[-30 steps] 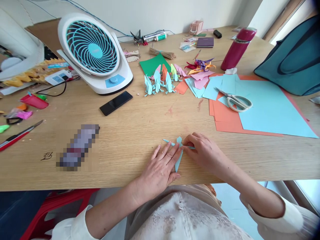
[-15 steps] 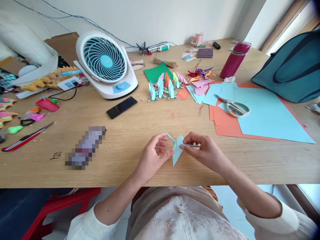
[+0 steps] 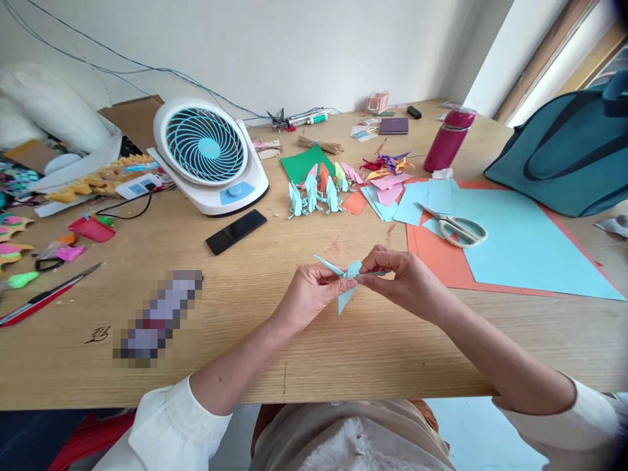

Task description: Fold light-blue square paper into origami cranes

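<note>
Between my hands, above the near part of the table, is a light blue origami crane (image 3: 346, 301) with thin pointed ends and a broader folded flap. My left hand (image 3: 314, 288) pinches its middle, thumb in front and fingers behind. My right hand (image 3: 400, 278) pinches the thin strip on its right side, with thumb and fingertips together. One slender point sticks up to the left past my left fingers. Beyond my hands stands a group of finished folded cranes (image 3: 314, 193), mostly light blue, with orange, green and pink ones behind.
White scissors (image 3: 464, 229) lie on light blue sheets (image 3: 520, 242) and orange paper (image 3: 432, 261) at right. A crimson bottle (image 3: 450, 140) and teal bag (image 3: 579, 150) stand behind. At left are a fan (image 3: 210, 157), a black phone (image 3: 236, 231) and a red-handled knife (image 3: 49, 294).
My left hand has closed in on the crane's middle, its thumb now across the front. The crane has been raised and turned slightly. The whole view has tilted upward.
</note>
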Action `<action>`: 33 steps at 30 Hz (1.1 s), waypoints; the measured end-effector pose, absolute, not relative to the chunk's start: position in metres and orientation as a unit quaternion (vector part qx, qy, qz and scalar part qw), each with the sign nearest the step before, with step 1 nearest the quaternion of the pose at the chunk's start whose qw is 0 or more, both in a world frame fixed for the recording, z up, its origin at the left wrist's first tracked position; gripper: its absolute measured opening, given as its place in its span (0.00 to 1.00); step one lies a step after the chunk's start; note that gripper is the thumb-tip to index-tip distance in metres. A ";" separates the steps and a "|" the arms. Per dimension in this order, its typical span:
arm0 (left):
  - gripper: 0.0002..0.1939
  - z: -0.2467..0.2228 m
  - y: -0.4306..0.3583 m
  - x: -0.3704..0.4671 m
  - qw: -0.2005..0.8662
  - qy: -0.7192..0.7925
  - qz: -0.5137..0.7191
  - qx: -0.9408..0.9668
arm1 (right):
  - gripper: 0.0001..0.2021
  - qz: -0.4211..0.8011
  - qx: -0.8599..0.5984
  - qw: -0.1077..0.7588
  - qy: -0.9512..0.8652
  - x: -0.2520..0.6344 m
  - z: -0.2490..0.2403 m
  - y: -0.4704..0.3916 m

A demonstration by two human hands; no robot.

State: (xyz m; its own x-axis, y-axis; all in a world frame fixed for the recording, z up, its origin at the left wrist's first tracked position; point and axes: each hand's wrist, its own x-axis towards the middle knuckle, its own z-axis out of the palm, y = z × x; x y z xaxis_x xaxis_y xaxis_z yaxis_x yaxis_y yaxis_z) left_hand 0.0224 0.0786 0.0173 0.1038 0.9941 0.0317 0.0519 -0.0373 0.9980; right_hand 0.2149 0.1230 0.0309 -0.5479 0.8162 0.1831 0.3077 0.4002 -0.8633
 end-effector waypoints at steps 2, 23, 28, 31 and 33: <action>0.12 0.015 0.082 0.019 0.467 0.483 0.444 0.593 | 0.09 0.411 -0.365 0.316 -0.774 0.213 0.025 0.125; 0.16 -0.004 0.078 0.015 0.496 0.490 0.456 0.553 | 0.13 0.483 -0.349 0.296 -0.746 0.206 0.016 0.127; 0.15 -0.003 0.076 0.018 0.483 0.501 0.461 0.551 | 0.12 0.458 -0.367 0.299 -0.753 0.204 0.017 0.125; 0.13 -0.003 0.075 0.018 0.484 0.514 0.460 0.538 | 0.12 0.480 -0.356 0.297 -0.744 0.207 0.017 0.127; 0.13 -0.003 0.075 0.017 0.485 0.531 0.456 0.525 | 0.13 0.493 -0.352 0.298 -0.738 0.209 0.016 0.129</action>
State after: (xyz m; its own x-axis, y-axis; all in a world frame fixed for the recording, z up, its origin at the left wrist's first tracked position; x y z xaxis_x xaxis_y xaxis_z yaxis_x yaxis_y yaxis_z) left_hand 0.0171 0.0749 -0.0035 0.0217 0.9991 -0.0365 0.1153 0.0337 0.9928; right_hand 0.2090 0.1291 0.0161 -0.5750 0.8130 0.0917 0.2258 0.2654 -0.9373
